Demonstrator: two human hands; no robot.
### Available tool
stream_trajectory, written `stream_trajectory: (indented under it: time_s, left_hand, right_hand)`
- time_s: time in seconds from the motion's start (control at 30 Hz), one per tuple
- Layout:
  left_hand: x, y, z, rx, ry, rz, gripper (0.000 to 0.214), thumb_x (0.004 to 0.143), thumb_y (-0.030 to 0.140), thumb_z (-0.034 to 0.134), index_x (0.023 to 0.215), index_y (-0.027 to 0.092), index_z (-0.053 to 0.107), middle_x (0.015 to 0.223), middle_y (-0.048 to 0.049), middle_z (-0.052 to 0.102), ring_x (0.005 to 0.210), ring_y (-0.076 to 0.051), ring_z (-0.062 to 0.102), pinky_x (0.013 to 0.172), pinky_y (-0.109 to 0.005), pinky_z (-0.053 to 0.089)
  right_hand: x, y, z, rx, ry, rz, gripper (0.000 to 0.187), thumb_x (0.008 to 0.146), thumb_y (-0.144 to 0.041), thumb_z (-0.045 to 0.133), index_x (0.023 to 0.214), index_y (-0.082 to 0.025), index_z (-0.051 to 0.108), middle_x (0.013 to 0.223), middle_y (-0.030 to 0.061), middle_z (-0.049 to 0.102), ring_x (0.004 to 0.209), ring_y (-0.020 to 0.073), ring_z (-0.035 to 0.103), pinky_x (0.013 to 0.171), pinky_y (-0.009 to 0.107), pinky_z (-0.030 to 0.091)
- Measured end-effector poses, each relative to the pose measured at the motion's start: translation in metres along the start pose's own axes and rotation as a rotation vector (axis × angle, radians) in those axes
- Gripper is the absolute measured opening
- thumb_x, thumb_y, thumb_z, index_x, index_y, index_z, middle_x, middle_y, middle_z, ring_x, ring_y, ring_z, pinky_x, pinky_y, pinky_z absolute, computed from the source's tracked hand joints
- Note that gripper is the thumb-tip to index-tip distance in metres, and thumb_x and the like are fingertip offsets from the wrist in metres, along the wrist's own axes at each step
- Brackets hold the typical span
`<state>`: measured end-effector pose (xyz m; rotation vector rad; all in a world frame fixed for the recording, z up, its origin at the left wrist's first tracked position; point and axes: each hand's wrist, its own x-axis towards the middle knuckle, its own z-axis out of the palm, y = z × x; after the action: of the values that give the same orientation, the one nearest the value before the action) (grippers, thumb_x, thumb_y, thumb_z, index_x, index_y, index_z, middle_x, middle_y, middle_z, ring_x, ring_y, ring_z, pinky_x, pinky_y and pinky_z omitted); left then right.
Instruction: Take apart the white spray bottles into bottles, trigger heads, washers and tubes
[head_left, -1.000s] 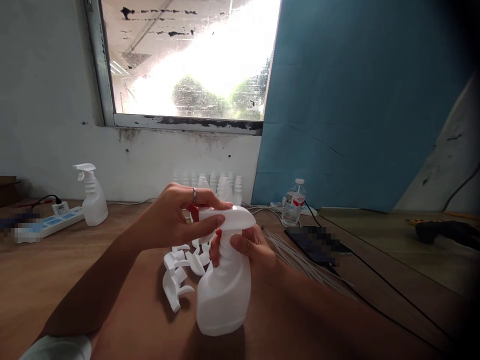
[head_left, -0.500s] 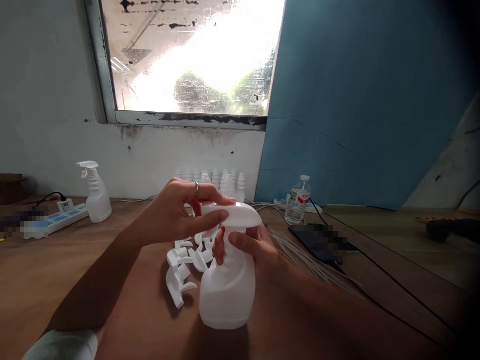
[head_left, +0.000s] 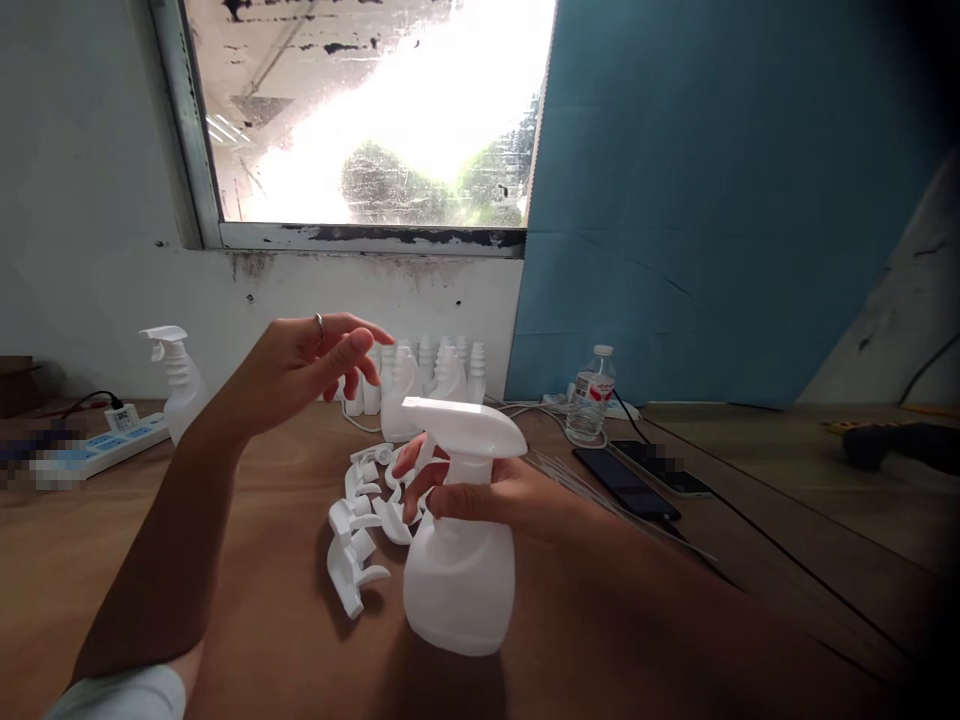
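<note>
A white spray bottle (head_left: pixel 459 585) with its trigger head on stands upright on the table in front of me. My right hand (head_left: pixel 487 490) is wrapped around its neck just below the head. My left hand (head_left: pixel 319 360) is raised to the left of the bottle, holding nothing, with its fingers apart and slightly bent. Between my hands and to the left lie several loose white trigger sprayer heads (head_left: pixel 352 560). Part of that pile is hidden behind the right fingers and the bottle.
Several headless white bottles (head_left: pixel 448 370) stand by the wall. Another spray bottle (head_left: pixel 184 385) stands left, beside a power strip (head_left: pixel 112 448). To the right are a water bottle (head_left: pixel 590 400), two phones (head_left: pixel 626 485), thin white tubes (head_left: pixel 570 480) and cables.
My left hand has let go of the spray head and moved up and left. My right hand still holds the neck, its fingers now reaching further around the front.
</note>
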<state>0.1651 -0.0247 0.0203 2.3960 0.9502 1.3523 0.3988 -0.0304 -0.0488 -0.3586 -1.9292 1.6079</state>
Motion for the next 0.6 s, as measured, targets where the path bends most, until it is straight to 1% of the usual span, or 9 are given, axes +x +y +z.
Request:
stream_trajectory:
  time_s: [0.13,0.2,0.27,0.3,0.37,0.43,0.47,0.53,0.6]
  left_hand:
    - [-0.002,0.009,0.011,-0.003,-0.142,0.061,0.037,0.091,0.046,0.053,0.1,0.016,0.071,0.073,-0.0059,0.069,0.055,-0.01,0.059,0.049,-0.019,0.048]
    - [-0.003,0.017,0.021,0.019,-0.192,0.097,0.034,0.087,0.045,0.059,0.096,0.015,0.071,0.066,-0.0031,0.067,0.055,-0.01,0.059,0.049,-0.018,0.047]
    - [-0.005,0.024,0.029,0.068,-0.214,0.114,0.03,0.084,0.044,0.064,0.087,0.015,0.072,0.059,-0.0008,0.064,0.052,-0.009,0.058,0.048,-0.018,0.046]
    - [-0.005,0.027,0.03,0.096,-0.199,0.116,0.029,0.082,0.043,0.065,0.083,0.015,0.072,0.058,0.0,0.063,0.051,-0.009,0.057,0.047,-0.018,0.045]
    - [-0.007,0.029,0.024,0.146,-0.118,0.1,0.028,0.082,0.043,0.066,0.078,0.015,0.071,0.058,0.0004,0.064,0.051,-0.008,0.056,0.047,-0.017,0.044]
    - [-0.009,0.026,0.01,0.171,0.025,0.046,0.027,0.08,0.042,0.068,0.078,0.015,0.072,0.059,0.0004,0.064,0.051,-0.007,0.054,0.046,-0.016,0.043]
    - [-0.01,0.023,-0.001,0.174,0.118,0.009,0.026,0.079,0.04,0.069,0.078,0.014,0.072,0.059,0.0004,0.064,0.05,-0.007,0.053,0.045,-0.016,0.042]
    - [-0.011,0.014,-0.024,0.19,0.328,-0.07,0.026,0.077,0.038,0.073,0.077,0.013,0.071,0.058,0.0003,0.063,0.048,-0.006,0.05,0.043,-0.017,0.042]
    - [-0.01,-0.002,-0.047,0.231,0.495,-0.156,0.027,0.075,0.037,0.074,0.077,0.011,0.07,0.059,0.0004,0.063,0.047,-0.007,0.052,0.045,-0.019,0.045]
  right_hand:
    - [-0.001,0.001,-0.001,-0.063,0.045,-0.04,0.024,0.081,-0.037,0.067,0.085,-0.014,0.06,0.082,0.0035,0.063,0.082,0.0159,0.061,0.076,0.031,0.046]
    - [-0.002,-0.001,-0.001,-0.071,0.046,-0.004,0.029,0.08,-0.037,0.069,0.096,-0.015,0.06,0.091,0.0053,0.065,0.086,0.0165,0.062,0.078,0.031,0.048]
    - [-0.004,-0.004,-0.003,-0.079,0.029,0.035,0.045,0.076,-0.037,0.073,0.113,-0.017,0.057,0.103,0.0076,0.065,0.094,0.0183,0.062,0.08,0.032,0.049]
    - [-0.005,-0.005,-0.004,-0.086,0.009,0.053,0.051,0.075,-0.038,0.074,0.118,-0.018,0.056,0.107,0.0086,0.064,0.098,0.0195,0.062,0.082,0.033,0.05]
    - [-0.006,-0.01,-0.009,-0.099,-0.033,0.054,0.057,0.075,-0.042,0.073,0.124,-0.018,0.054,0.112,0.0102,0.063,0.102,0.0213,0.061,0.084,0.036,0.052]
    - [-0.009,-0.019,-0.016,-0.144,-0.014,0.031,0.057,0.079,-0.043,0.068,0.129,-0.02,0.051,0.121,0.0118,0.059,0.106,0.0222,0.06,0.086,0.039,0.053]
    - [-0.012,-0.024,-0.021,-0.184,0.039,-0.001,0.055,0.082,-0.042,0.066,0.131,-0.022,0.05,0.126,0.0122,0.056,0.109,0.0224,0.059,0.088,0.04,0.053]
    - [-0.019,-0.036,-0.032,-0.294,0.207,-0.105,0.048,0.086,-0.038,0.063,0.131,-0.025,0.052,0.136,0.011,0.05,0.115,0.0233,0.056,0.091,0.04,0.053]
    - [-0.027,-0.05,-0.044,-0.383,0.362,-0.225,0.04,0.088,-0.037,0.061,0.126,-0.027,0.057,0.138,0.0099,0.049,0.116,0.0251,0.057,0.092,0.041,0.053]
